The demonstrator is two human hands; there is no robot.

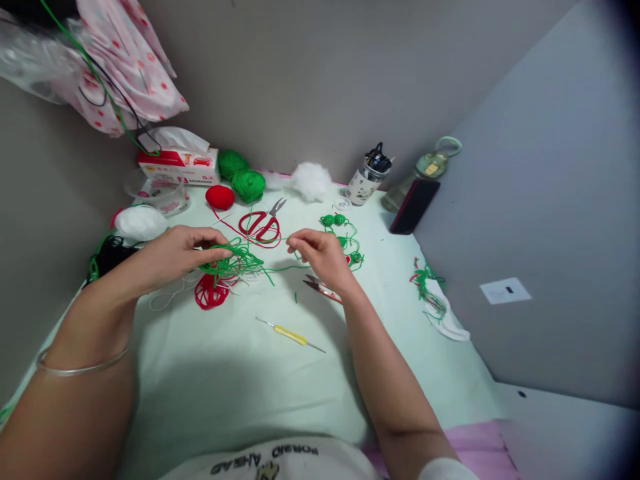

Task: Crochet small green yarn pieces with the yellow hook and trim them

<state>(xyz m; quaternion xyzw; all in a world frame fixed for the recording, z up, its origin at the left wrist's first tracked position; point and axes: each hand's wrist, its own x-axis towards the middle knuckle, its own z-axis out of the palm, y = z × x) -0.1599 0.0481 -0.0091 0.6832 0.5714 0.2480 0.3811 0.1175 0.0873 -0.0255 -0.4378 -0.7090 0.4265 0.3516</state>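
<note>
Head view shows the fingers of the left hand (205, 250) pinching the tangled green yarn (235, 260), which lies at the centre-left of the frame. The fingers of the right hand (320, 253) are pressed together on a thin green strand (273, 240). Below the green yarn is a red yarn bundle (211, 293); behind it are red-handled scissors (260, 225). Nearer the person, a yellow crochet hook (291, 335) rests on the table (240, 400)

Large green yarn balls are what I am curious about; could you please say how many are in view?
2: the rear ball beside the tissue box, and the front ball, nearer the large scissors. Others may be hidden.
</note>
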